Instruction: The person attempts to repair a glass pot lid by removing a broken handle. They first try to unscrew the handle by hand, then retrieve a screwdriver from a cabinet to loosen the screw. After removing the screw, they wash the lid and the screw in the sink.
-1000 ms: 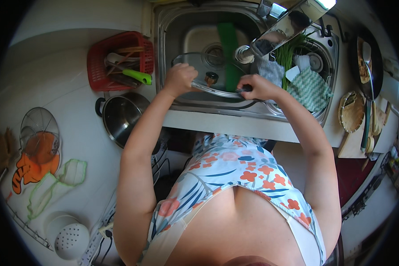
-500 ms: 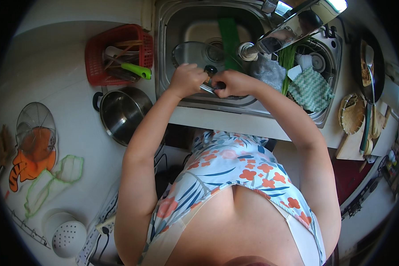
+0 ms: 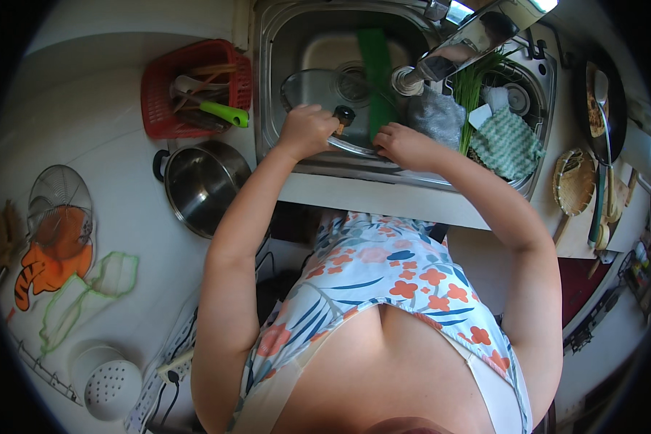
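Observation:
A clear glass pot lid (image 3: 313,90) with a metal rim and a dark knob is held tilted over the sink. My left hand (image 3: 307,132) is closed round its near left rim. At the near right rim, my right hand (image 3: 411,147) has its fingers bent together on the edge; its fingertips are partly hidden. A green strip (image 3: 373,69) runs down the sink, its lower part beside my right fingertips and overlapping the lid in view. I cannot tell whether my right hand touches the strip.
The metal sink (image 3: 267,43) has a faucet (image 3: 477,40) over its right side. To the right are a grey cloth (image 3: 437,118), a green checked cloth (image 3: 510,147) and long green stalks (image 3: 469,94). Left stand a red basket (image 3: 155,94) of utensils and a steel pot (image 3: 202,184).
My right hand has shifted slightly right and down along the lid's rim, turning from a tight fist to bent fingers. The knob shows more fully. My left hand keeps its hold.

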`<state>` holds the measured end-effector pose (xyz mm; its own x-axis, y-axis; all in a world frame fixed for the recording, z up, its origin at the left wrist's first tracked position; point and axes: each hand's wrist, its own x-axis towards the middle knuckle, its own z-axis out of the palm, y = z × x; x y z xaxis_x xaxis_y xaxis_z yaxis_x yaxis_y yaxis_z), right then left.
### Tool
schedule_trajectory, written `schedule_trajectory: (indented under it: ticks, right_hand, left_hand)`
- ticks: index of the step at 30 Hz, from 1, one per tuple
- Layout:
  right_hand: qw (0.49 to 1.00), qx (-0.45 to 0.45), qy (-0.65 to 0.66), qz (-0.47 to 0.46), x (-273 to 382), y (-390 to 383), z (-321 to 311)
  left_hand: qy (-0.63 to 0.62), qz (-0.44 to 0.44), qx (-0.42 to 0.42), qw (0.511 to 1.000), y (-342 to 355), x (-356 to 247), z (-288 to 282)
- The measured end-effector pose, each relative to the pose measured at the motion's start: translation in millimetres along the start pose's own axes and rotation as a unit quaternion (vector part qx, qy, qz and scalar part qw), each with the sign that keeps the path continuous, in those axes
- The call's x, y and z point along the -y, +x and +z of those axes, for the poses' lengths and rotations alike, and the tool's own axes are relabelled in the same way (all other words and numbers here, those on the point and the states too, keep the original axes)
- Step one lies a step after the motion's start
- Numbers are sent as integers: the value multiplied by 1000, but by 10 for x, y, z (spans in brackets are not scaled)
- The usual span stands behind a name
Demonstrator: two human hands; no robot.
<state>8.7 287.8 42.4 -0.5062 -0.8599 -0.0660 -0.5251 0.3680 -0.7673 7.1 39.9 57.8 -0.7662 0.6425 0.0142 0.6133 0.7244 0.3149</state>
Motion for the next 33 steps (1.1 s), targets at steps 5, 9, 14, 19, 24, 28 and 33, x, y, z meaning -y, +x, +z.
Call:
schedule_trajectory:
  ticks: [5,9,14,19,24,28,33]
  right_hand:
    - [999,-40,36,-8,254,242,-58]
    - [999,12,-25,-19,-41,-28,25]
    - [999,-7,29,-11,150,218,20]
    - [997,38,-36,48,-79,-135,111]
    - [997,-52,55,32,235,325,69]
    - [999,-42,-16,8,0,30,267]
    - [995,-98,35,5,210,325,200]
  left_hand:
    - [-4,13,-11,1000,38,-33,18]
    - [-17,11,-6,1000,52,-4,10]
    - [6,22,3,1000,51,5,21]
    - [9,22,3,1000,58,-5,-1]
    - [0,20,25,999,154,-56,-86]
    - [22,22,33,999,85,-20,-11]
    - [11,29,17,999,124,-63,-49]
